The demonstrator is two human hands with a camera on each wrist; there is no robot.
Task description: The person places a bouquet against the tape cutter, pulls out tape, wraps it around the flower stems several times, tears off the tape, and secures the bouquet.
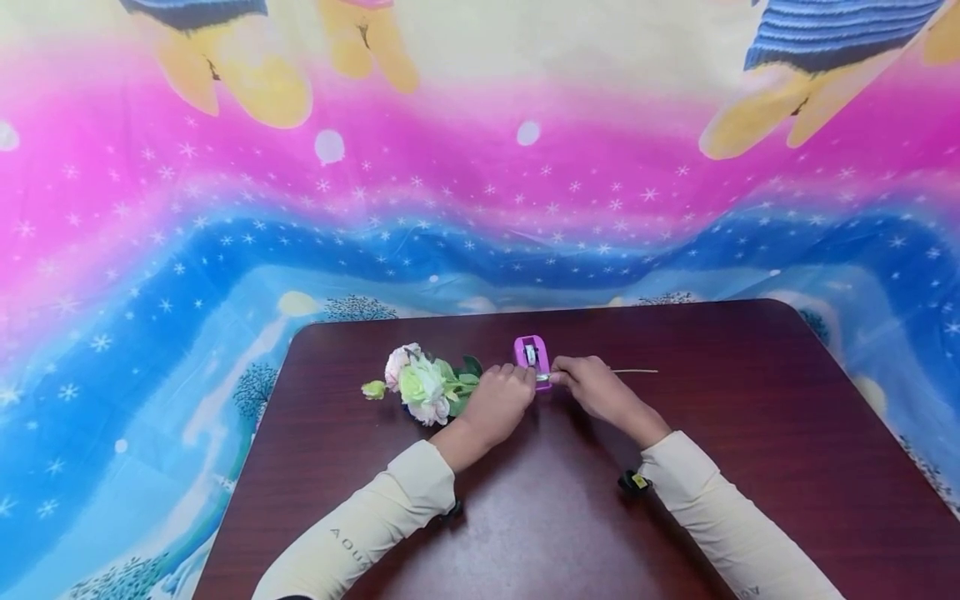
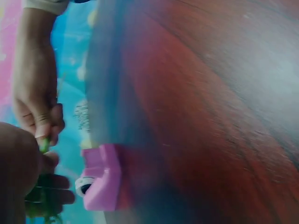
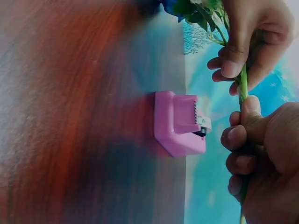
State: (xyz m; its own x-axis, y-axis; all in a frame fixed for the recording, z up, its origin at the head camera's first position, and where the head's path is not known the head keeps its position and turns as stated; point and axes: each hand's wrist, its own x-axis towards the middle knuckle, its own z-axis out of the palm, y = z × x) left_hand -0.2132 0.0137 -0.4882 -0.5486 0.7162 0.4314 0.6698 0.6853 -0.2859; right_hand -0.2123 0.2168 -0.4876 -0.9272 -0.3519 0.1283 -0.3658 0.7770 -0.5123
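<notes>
A bunch of artificial flowers (image 1: 423, 385) with pale pink and cream-green heads lies sideways in the air or close over the table, its heads to the left. Its green stems (image 3: 244, 84) run between both hands. My left hand (image 1: 501, 402) grips the stems just below the leaves, thumb and fingers curled round them. Farther down, my right hand (image 1: 600, 390) pinches the same stems, and a thin stem end (image 1: 636, 371) sticks out to its right. Directly behind the hands stands a pink tape dispenser (image 3: 175, 123) with a small roll of tape (image 2: 84, 185) in it.
The dark red-brown wooden table (image 1: 525, 517) has rounded far corners. Behind it hangs a colourful cloth (image 1: 465, 200) with snowflakes, close to the table's far edge. Something dark blue (image 3: 170, 8) shows beside the flower heads in the right wrist view.
</notes>
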